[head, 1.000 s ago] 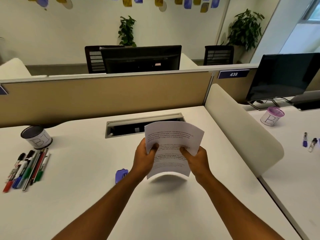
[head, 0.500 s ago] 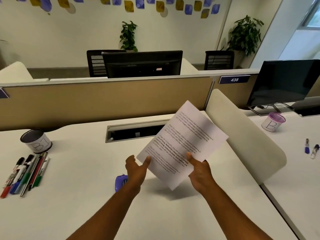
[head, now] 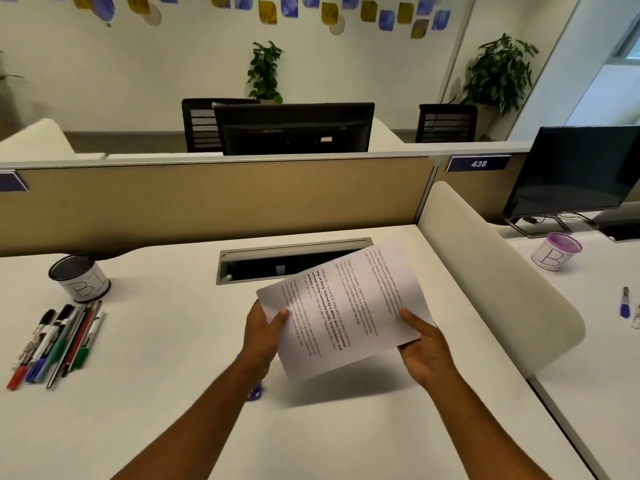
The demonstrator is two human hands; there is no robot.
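A white printed sheet of paper (head: 346, 306) hangs above the white desk (head: 156, 393), turned sideways so its lines of text run up and down. My left hand (head: 263, 336) pinches its left edge, thumb on the printed face. My right hand (head: 424, 344) grips its lower right corner, thumb on top and fingers underneath. A small purple object (head: 255, 392) lies on the desk under my left forearm, mostly hidden.
Several markers and pens (head: 57, 341) lie at the left beside a dark cup (head: 79, 277). A cable slot (head: 294, 259) opens behind the paper. A cream divider (head: 495, 271) bounds the right side, with a pink-rimmed cup (head: 556, 251) and monitor (head: 575, 171) beyond.
The paper has turned clockwise from upright to sideways. My left hand let go midway and now pinches the left edge again; my right hand moved out to the lower right corner.
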